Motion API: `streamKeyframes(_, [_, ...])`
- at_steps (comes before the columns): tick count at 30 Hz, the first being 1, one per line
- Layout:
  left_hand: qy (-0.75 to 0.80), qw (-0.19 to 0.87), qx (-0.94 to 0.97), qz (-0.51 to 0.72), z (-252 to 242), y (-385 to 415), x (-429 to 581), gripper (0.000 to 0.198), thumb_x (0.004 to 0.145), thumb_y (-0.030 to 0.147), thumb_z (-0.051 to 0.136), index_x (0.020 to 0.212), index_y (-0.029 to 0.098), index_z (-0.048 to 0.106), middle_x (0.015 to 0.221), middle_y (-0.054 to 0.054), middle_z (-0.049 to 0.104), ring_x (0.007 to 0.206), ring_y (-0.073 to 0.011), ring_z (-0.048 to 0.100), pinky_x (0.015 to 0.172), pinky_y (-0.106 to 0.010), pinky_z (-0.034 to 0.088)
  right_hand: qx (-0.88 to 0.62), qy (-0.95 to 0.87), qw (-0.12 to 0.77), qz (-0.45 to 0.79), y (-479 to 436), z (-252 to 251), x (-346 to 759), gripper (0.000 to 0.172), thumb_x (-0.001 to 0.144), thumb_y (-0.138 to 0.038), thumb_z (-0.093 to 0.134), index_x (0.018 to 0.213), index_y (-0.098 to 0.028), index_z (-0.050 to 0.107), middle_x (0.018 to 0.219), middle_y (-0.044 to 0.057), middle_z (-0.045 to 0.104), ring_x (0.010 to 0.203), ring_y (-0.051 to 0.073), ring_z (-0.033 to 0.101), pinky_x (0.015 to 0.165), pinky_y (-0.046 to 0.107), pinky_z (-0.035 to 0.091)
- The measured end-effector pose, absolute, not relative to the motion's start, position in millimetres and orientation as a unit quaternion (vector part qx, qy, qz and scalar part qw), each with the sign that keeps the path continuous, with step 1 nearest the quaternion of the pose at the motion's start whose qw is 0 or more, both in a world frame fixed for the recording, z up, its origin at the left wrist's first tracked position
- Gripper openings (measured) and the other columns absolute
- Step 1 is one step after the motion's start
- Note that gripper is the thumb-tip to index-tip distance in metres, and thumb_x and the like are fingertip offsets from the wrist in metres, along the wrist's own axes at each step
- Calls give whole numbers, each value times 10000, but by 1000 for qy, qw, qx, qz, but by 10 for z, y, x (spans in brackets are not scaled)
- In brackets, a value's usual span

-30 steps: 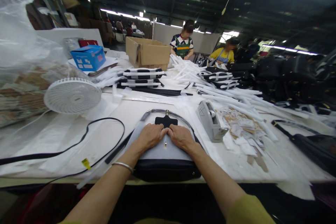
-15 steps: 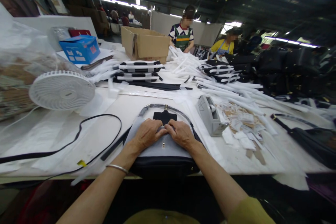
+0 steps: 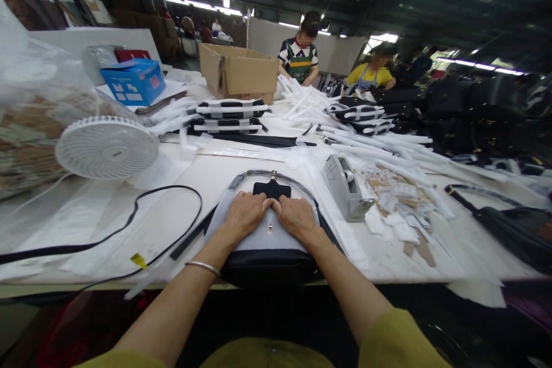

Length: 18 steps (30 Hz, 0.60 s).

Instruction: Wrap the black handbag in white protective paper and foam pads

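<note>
A black handbag (image 3: 263, 264) lies at the table's front edge, with a pale wrapping sheet (image 3: 254, 240) over its upper face. My left hand (image 3: 248, 214) and my right hand (image 3: 296, 216) grip the bag's top edge side by side, thumbs meeting in the middle. Their fingers curl over the far side, where the tips are hidden. Just beyond them a black flap (image 3: 272, 188) with a gold clasp (image 3: 273, 175) stands out. A plastic-wrapped handle (image 3: 245, 175) arches behind it. Below my thumbs a small gold fitting (image 3: 270, 227) shows on the sheet.
To the right stand a tape dispenser (image 3: 347, 190) and a pile of tags (image 3: 399, 198). Leftward are a white fan (image 3: 107, 148) and a long black strap (image 3: 129, 218). Behind are wrapped black straps (image 3: 230, 108), a cardboard box (image 3: 241, 72) and two co-workers. Another black bag (image 3: 509, 230) lies far right.
My thumbs have drawn together at the bag's top edge and my forearms have shifted slightly. The bag stays in nearly the same place, still held by both hands.
</note>
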State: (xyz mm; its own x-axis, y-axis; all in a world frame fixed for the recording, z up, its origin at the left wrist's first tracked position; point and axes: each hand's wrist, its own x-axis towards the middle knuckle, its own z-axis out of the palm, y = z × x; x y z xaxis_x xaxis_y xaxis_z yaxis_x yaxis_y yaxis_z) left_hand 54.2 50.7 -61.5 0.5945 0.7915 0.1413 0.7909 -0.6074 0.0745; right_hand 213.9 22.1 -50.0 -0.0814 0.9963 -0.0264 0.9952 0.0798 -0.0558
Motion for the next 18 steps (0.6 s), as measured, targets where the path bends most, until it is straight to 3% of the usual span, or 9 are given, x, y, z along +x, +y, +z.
streamKeyframes(5, [499,3,858,121,-622,528,551,311,1011,359,350,1040,138,566,969,-136,636,923,-298,604,842,-441,421,-690,-723,20,8,239,-489,2141,466,1011,-513,311,1032,-158,612,963,136,727,960,262,683,857,359,423])
streamKeyframes(10, [496,32,853,163,-642,645,565,264,984,364,429,1059,149,561,1036,-133,615,948,-286,605,871,-441,440,-705,-709,20,-11,384,-511,2253,462,998,-529,342,1024,-161,620,959,136,730,928,260,686,865,376,419])
streamKeyframes(15, [430,85,876,202,-541,631,490,254,933,278,538,1166,179,557,1294,-117,558,1218,-253,505,1032,-399,406,-714,-698,41,-29,397,-552,2301,412,996,-477,375,1029,-152,627,1001,147,713,991,277,653,908,397,391])
streamKeyframes(18, [377,129,898,187,-423,467,425,244,920,312,577,1144,220,600,1280,-71,599,1217,-228,522,1047,-365,413,-712,-699,59,-31,355,-571,2293,365,985,-450,414,1033,-151,619,1034,143,695,1027,281,624,926,397,379])
